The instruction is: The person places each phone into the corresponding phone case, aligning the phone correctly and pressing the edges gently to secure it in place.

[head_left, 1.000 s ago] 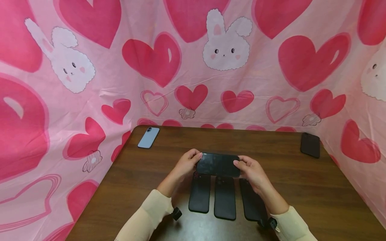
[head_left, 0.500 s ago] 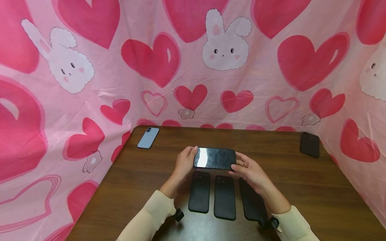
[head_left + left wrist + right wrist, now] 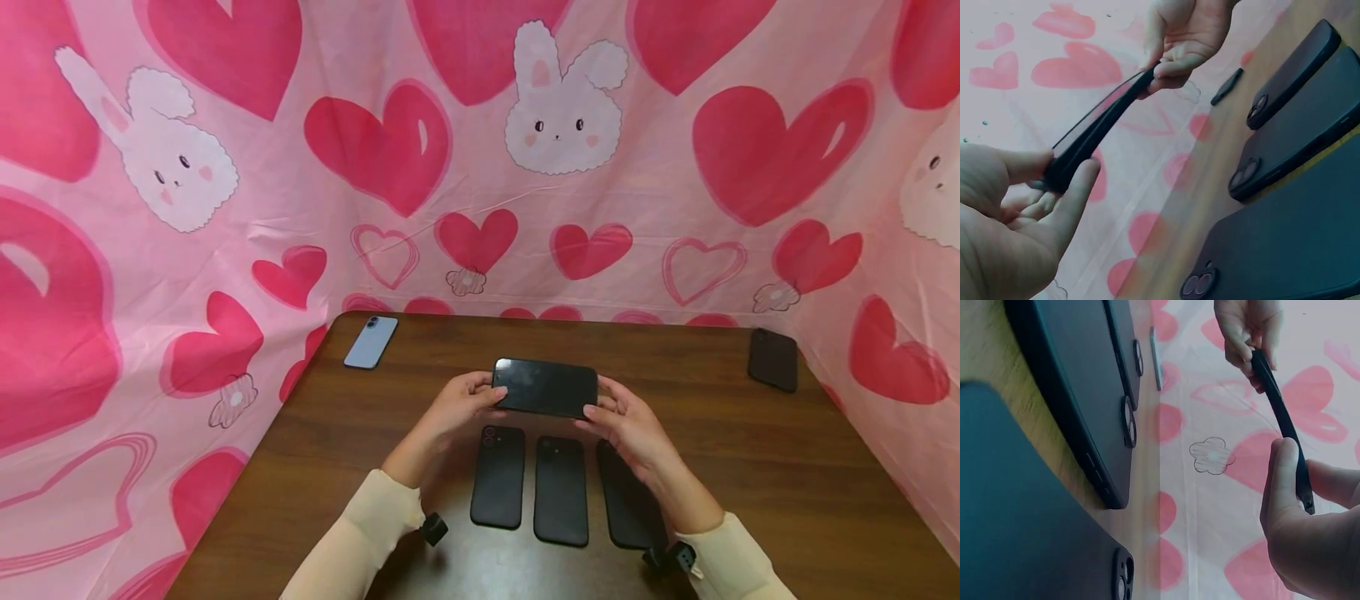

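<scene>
Above the table, both hands hold a black phone (image 3: 546, 386) sideways, its glossy dark front facing up toward the head camera. My left hand (image 3: 457, 406) pinches its left end, thumb over the front edge. At the other end, my right hand (image 3: 636, 427) grips it between thumb and fingers. Edge-on in the left wrist view, the phone (image 3: 1102, 124) shows a thin dark strip bowed away from its thicker body. The right wrist view shows the phone (image 3: 1280, 409) as a slim, slightly curved black edge. Its underside is hidden in the head view.
Beneath the hands, three matte black phone-shaped pieces with camera rings lie in a row: left (image 3: 498, 479), middle (image 3: 561, 493), right (image 3: 630, 504). A light blue phone (image 3: 371, 342) lies back left, a black piece (image 3: 773, 360) back right. Pink cloth (image 3: 487, 192) surrounds the brown table (image 3: 322, 492).
The phone has risen away from the row, shifting left and then back right. My left thumb has come over its front edge; both hands keep hold of it.
</scene>
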`<action>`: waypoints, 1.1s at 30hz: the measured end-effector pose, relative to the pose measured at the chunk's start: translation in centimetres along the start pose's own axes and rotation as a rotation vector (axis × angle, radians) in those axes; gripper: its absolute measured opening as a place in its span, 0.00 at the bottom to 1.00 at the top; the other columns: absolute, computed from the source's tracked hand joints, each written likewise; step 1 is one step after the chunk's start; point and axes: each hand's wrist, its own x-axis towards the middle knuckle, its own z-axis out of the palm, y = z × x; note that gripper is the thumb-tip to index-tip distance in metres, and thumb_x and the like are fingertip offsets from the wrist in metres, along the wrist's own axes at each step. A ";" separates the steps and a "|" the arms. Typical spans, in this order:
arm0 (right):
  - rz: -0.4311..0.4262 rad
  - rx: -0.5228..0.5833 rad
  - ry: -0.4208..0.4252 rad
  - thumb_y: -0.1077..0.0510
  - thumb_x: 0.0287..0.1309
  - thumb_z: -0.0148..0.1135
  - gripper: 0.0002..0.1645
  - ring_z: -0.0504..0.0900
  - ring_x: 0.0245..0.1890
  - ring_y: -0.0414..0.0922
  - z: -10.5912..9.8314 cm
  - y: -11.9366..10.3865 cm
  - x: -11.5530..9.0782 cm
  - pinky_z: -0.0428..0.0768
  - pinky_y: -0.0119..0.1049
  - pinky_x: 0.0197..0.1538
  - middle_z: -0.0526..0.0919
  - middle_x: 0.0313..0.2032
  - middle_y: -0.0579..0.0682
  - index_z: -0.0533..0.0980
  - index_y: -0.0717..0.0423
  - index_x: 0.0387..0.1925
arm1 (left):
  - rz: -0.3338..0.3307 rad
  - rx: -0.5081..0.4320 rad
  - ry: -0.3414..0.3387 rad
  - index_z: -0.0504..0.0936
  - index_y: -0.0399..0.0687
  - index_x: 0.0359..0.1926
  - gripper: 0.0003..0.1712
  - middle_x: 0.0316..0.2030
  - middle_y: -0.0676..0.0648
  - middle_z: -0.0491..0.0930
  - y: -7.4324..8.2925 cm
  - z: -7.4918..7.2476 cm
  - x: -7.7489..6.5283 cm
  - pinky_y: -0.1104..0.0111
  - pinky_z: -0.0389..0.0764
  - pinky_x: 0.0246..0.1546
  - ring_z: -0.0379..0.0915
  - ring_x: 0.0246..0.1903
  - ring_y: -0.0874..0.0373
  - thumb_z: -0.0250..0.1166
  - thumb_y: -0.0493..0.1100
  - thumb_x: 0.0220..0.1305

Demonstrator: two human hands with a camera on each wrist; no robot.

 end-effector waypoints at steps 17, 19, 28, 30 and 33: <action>0.067 -0.130 0.079 0.64 0.71 0.58 0.22 0.79 0.39 0.35 0.2 -0.1 0.1 0.80 0.29 0.46 0.80 0.37 0.40 0.63 0.67 0.60 | 0.038 0.141 0.123 0.77 0.32 0.57 0.21 0.44 0.38 0.85 -0.2 0.6 0.1 0.61 0.83 0.47 0.82 0.38 0.55 0.66 0.40 0.69; 0.063 -0.131 0.055 0.64 0.70 0.59 0.24 0.81 0.40 0.37 0.2 -0.1 0.0 0.81 0.31 0.47 0.83 0.39 0.42 0.64 0.68 0.62 | 0.059 0.215 0.160 0.79 0.32 0.56 0.21 0.43 0.38 0.84 -0.1 0.7 0.2 0.63 0.82 0.44 0.79 0.38 0.56 0.68 0.41 0.67; 0.074 -0.506 -0.280 0.49 0.72 0.59 0.25 0.82 0.47 0.51 0.6 -0.3 -0.1 0.82 0.48 0.51 0.84 0.49 0.56 0.76 0.62 0.59 | 0.168 0.586 -0.015 0.84 0.43 0.58 0.20 0.42 0.44 0.87 1.1 0.5 0.1 0.59 0.82 0.46 0.80 0.40 0.53 0.67 0.46 0.69; 0.059 -0.479 -0.338 0.49 0.73 0.58 0.24 0.85 0.45 0.51 1.0 -0.2 0.0 0.82 0.45 0.51 0.86 0.46 0.56 0.76 0.63 0.59 | 0.165 0.523 -0.056 0.83 0.45 0.60 0.21 0.44 0.44 0.87 1.2 0.8 0.2 0.59 0.83 0.47 0.81 0.40 0.52 0.65 0.47 0.70; 0.059 -0.321 -0.348 0.54 0.74 0.56 0.23 0.88 0.41 0.49 1.4 0.2 0.1 0.85 0.42 0.47 0.88 0.42 0.55 0.72 0.70 0.58 | 0.118 0.298 -0.061 0.78 0.44 0.65 0.25 0.49 0.41 0.85 0.9 1.3 0.3 0.56 0.83 0.51 0.84 0.44 0.51 0.63 0.49 0.73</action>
